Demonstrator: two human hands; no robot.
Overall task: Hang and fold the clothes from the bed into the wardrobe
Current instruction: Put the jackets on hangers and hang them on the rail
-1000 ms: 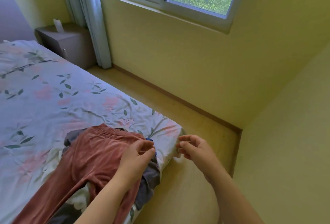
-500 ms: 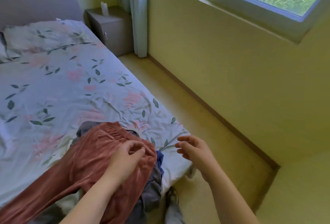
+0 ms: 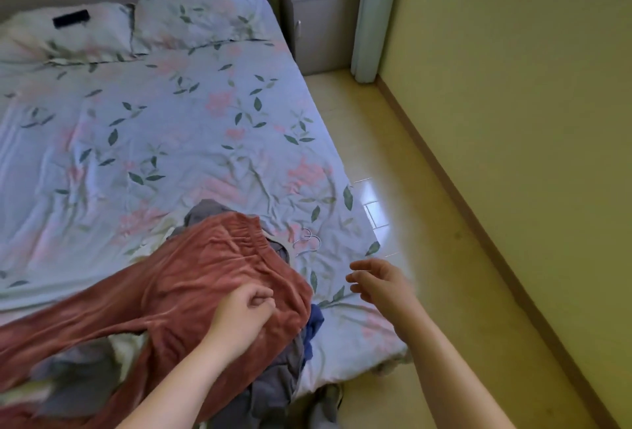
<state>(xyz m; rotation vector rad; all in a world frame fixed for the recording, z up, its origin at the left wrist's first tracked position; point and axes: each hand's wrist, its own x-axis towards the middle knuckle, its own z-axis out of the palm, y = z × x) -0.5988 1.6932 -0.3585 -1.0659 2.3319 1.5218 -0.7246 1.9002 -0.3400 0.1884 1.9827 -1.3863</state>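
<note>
Rust-red velvet trousers lie on top of a heap of clothes at the near corner of the bed. My left hand pinches the trousers' fabric near the waistband. My right hand hovers above the bed's right edge, fingers loosely spread and holding nothing. Grey garments and a blue one stick out from under the trousers. A thin wire hanger hook lies on the sheet just beyond the waistband.
Two floral pillows sit at the headboard, one with a black object on it. A grey nightstand and a pale curtain stand in the far corner. A tiled floor strip runs between bed and yellow wall.
The view has swung left and down, bringing the pillows into sight. My left hand has closed on the trousers' fabric. My right hand has moved away from my left, over the bed edge.
</note>
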